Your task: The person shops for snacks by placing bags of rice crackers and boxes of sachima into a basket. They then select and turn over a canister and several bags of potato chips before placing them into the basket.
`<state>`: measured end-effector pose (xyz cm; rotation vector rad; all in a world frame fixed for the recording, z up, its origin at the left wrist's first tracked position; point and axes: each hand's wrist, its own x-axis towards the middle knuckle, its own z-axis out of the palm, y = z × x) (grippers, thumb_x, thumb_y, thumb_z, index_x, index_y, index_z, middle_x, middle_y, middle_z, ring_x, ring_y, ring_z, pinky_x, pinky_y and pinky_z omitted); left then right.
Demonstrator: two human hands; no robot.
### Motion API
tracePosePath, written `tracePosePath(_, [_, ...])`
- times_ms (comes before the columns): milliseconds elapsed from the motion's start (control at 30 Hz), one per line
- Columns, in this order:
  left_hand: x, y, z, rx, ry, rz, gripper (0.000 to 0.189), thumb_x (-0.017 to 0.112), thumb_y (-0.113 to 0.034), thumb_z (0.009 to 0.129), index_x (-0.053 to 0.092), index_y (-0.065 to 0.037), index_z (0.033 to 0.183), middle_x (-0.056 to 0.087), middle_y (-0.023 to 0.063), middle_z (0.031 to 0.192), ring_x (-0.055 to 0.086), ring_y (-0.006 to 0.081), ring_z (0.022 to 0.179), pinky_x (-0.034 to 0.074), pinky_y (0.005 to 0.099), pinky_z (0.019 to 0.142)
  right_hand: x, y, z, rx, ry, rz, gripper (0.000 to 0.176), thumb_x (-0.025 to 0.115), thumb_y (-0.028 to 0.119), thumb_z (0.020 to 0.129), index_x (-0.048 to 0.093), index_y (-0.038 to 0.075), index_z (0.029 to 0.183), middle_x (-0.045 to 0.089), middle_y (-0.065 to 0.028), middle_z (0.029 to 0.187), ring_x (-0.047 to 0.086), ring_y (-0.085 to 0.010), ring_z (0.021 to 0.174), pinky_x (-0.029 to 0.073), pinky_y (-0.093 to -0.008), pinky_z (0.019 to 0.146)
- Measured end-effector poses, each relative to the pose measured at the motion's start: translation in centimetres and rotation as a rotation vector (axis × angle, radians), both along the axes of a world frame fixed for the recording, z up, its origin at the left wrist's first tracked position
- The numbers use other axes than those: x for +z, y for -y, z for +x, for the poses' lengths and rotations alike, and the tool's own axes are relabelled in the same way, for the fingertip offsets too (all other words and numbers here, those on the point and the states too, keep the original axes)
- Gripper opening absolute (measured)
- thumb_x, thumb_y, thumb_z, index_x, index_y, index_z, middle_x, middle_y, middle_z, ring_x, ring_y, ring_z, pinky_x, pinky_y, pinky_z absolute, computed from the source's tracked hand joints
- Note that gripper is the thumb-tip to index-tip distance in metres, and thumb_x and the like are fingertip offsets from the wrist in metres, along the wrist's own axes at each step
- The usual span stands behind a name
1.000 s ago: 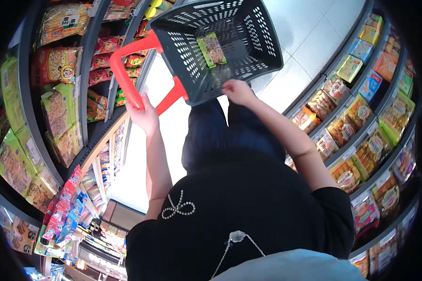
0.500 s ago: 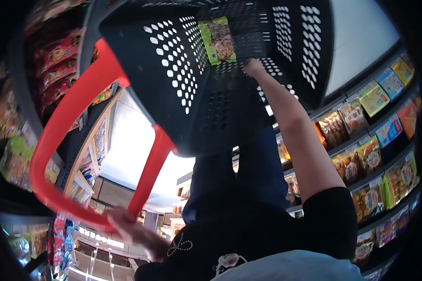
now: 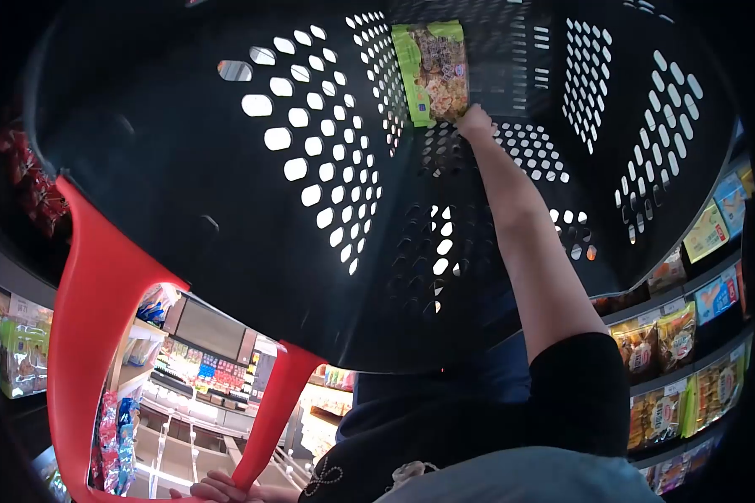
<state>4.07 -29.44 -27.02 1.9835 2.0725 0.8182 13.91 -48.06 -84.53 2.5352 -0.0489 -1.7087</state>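
A large black basket [image 3: 226, 251] with perforated walls fills the upper view, its red handle [image 3: 101, 277] hanging down at the left. Inside, toward the top, a green-edged clear snack bag [image 3: 434, 71] lies against the basket. My right hand [image 3: 476, 124] reaches deep into the basket, its fingers closed at the bag's lower right corner; the fingertips are hard to see. At the bottom left my left hand [image 3: 226, 488] is wrapped round the red handle, partly cut off by the frame edge.
Shelves of packaged snacks [image 3: 667, 411] run along the right side. More packets [image 3: 17, 344] hang or stand at the far left. Through the handle's opening, red and blue packets [image 3: 117, 444] and a distant lit shop display [image 3: 201, 369] are visible.
The basket is closer and fills more of the view. Its handle and my left hand have shifted down. My right hand now meets the bag's corner, where a gap showed before.
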Motion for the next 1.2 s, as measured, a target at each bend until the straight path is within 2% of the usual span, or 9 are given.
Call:
tracePosePath(167, [0.4,0.3,-0.2,-0.012,0.023,0.002,0.047,0.044,-0.008,0.085,0.027,0.006,0.126,0.033,-0.0022,0.054,0.028,0.0051,0.044,0.029,0.0204,0.045,0.7,-0.3,0.3,0.064,0.069,0.036,0.031,0.045,0.017,0.081,0.049,0.007,0.110,0.050,-0.0127,0.117,0.045,-0.0296,0.111,0.036,-0.0427,0.091])
tracePosePath(467, [3.7,0.0,-4.3,0.053,0.255,-0.048,0.042,0.046,-0.007,0.084,0.034,0.004,0.123,0.032,-0.0021,0.052,0.027,0.0051,0.042,0.028,0.0202,0.043,7.3,-1.3,0.9,0.331,0.218,0.386,0.035,0.049,0.022,0.077,0.056,0.007,0.108,0.036,-0.0177,0.129,0.041,-0.0312,0.113,0.033,-0.0438,0.093])
tracePosePath(567, [4.2,0.4,-2.5,-0.024,0.240,-0.167,0.042,0.046,-0.005,0.080,0.036,0.001,0.120,0.032,-0.0043,0.051,0.025,0.0046,0.039,0.025,0.0182,0.040,14.2,-4.1,3.3,0.174,0.181,0.430,0.040,0.051,0.030,0.079,0.054,0.008,0.112,0.018,-0.0175,0.138,0.024,-0.0322,0.125,0.027,-0.0493,0.098])
tracePosePath(633, [4.9,0.3,-3.9,-0.204,0.317,-0.240,0.038,0.048,-0.002,0.081,0.034,0.001,0.117,0.045,0.0014,0.059,0.035,0.0064,0.041,0.026,0.0187,0.036,18.2,-4.7,5.5,0.107,0.244,0.441,0.038,0.053,0.030,0.077,0.058,0.004,0.103,0.023,-0.0212,0.136,0.031,-0.0346,0.120,0.032,-0.0501,0.094])
tracePosePath(700, [5.5,0.8,-3.2,-0.098,0.293,-0.287,0.049,0.050,0.000,0.080,0.031,0.002,0.125,0.048,0.0027,0.067,0.040,0.0051,0.046,0.030,0.0180,0.037,22.5,-4.3,6.7,-0.028,0.319,0.497,0.038,0.052,0.029,0.077,0.059,-0.002,0.098,0.032,-0.0238,0.131,0.036,-0.0370,0.116,0.033,-0.0469,0.094])
tracePosePath(800, [4.7,0.7,-5.1,-0.357,0.181,-0.251,0.039,0.053,-0.004,0.082,0.039,0.004,0.117,0.052,0.0074,0.081,0.050,0.0135,0.066,0.042,0.0244,0.061,26.2,-0.7,9.0,0.346,0.414,0.703,0.035,0.050,0.024,0.078,0.057,-0.004,0.099,0.041,-0.0256,0.122,0.039,-0.0383,0.113,0.035,-0.0426,0.094])
tracePosePath(867, [6.2,0.8,-3.1,-0.442,0.097,-0.257,0.037,0.056,-0.009,0.081,0.043,0.005,0.113,0.054,0.0144,0.090,0.052,0.0188,0.077,0.042,0.0292,0.071,31.5,2.1,9.2,0.146,0.574,0.860,0.032,0.048,0.018,0.078,0.057,-0.003,0.100,0.046,-0.0260,0.114,0.041,-0.0389,0.110,0.035,-0.0391,0.094])
tracePosePath(1100, [6.1,2.7,-1.1,-0.532,0.204,-0.228,0.033,0.058,-0.011,0.079,0.048,0.002,0.107,0.058,0.0176,0.080,0.059,0.0270,0.071,0.046,0.0323,0.065,55.9,9.9,11.8,-0.221,0.604,0.950,0.032,0.042,0.009,0.075,0.058,-0.003,0.100,0.038,-0.0173,0.130,0.035,-0.0307,0.121,0.029,-0.0329,0.098])
tracePosePath(1200, [7.7,5.0,1.4,-0.508,0.415,-0.385,0.033,0.057,-0.014,0.080,0.048,0.001,0.108,0.058,0.0182,0.080,0.060,0.0314,0.072,0.046,0.0381,0.064,60.2,13.0,12.2,-0.495,0.648,1.165,0.031,0.040,0.007,0.075,0.057,-0.007,0.096,0.039,-0.0138,0.131,0.038,-0.0251,0.118,0.030,-0.0293,0.095])
